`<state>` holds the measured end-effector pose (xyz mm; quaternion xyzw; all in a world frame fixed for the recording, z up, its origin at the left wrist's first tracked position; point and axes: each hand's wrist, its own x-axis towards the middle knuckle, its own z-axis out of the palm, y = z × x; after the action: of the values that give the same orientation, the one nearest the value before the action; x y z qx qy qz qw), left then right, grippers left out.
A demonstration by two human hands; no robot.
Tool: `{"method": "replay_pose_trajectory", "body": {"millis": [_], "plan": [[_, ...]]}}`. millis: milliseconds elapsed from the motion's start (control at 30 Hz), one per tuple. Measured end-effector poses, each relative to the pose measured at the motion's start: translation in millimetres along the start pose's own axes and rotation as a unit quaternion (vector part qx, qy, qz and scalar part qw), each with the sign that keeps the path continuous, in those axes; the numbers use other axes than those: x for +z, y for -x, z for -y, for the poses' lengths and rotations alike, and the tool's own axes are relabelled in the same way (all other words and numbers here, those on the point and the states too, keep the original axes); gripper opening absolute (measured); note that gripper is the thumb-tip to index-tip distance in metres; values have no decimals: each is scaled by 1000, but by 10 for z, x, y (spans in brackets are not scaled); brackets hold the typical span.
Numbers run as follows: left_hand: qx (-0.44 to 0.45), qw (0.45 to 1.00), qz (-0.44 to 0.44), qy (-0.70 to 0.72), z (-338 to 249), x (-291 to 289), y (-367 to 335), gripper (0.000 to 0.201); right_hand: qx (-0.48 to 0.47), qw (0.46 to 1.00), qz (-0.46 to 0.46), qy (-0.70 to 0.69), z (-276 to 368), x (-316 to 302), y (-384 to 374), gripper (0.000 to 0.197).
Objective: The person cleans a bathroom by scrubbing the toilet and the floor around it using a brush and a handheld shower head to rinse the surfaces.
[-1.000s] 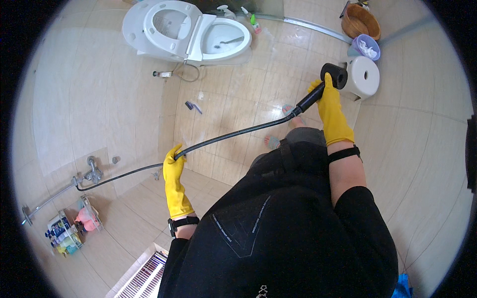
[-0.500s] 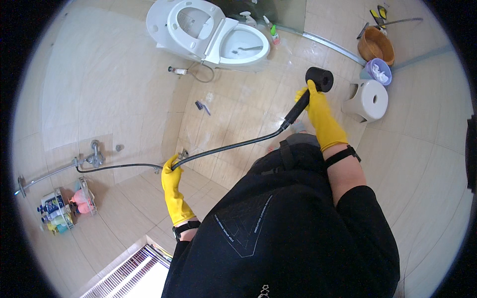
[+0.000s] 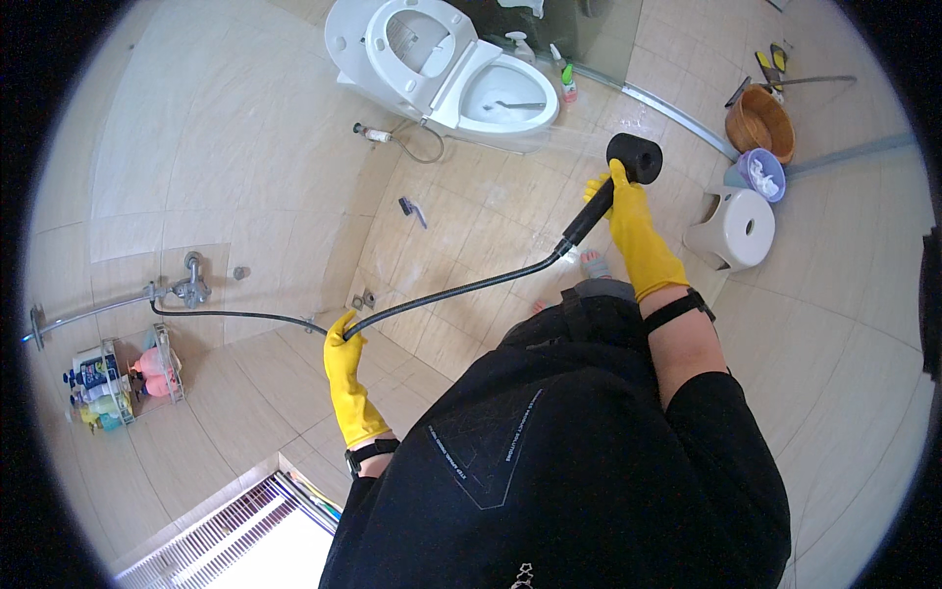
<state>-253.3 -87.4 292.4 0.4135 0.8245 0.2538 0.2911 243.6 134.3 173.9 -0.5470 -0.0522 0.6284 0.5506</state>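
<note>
Shower head (image 3: 634, 157) gripped in right hand (image 3: 633, 231), raised nearer toilet (image 3: 442, 64); left hand (image 3: 345, 358) still grips hose (image 3: 451, 293).

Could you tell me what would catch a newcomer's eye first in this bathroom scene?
Most striking are the yellow-gloved hands: the right hand grips a black shower head at upper centre, while the left hand holds its black hose lower left. Beyond them, a white toilet with its lid raised stands at the top.
</note>
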Motion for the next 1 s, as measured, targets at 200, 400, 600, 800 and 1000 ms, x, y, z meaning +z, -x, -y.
{"method": "replay_pose_trajectory", "body": {"millis": [200, 400, 600, 800, 1000], "plan": [[41, 999, -14, -16, -53, 37, -74, 40, 3, 998, -8, -55, 104, -36, 2, 41], [38, 999, -22, 8, -39, 53, -143, 39, 12, 995, 8, -101, 247, -10, 14, 39], [26, 999, -20, 12, -280, 166, -73, 38, -39, 992, 14, -120, 319, 10, -100, 40], [38, 999, -28, -4, -190, 118, -106, 36, 9, 986, 16, -168, 368, 119, -190, 41], [34, 999, -37, -11, -324, 210, -85, 36, 19, 981, 18, -191, 351, 64, -365, 43]]}}
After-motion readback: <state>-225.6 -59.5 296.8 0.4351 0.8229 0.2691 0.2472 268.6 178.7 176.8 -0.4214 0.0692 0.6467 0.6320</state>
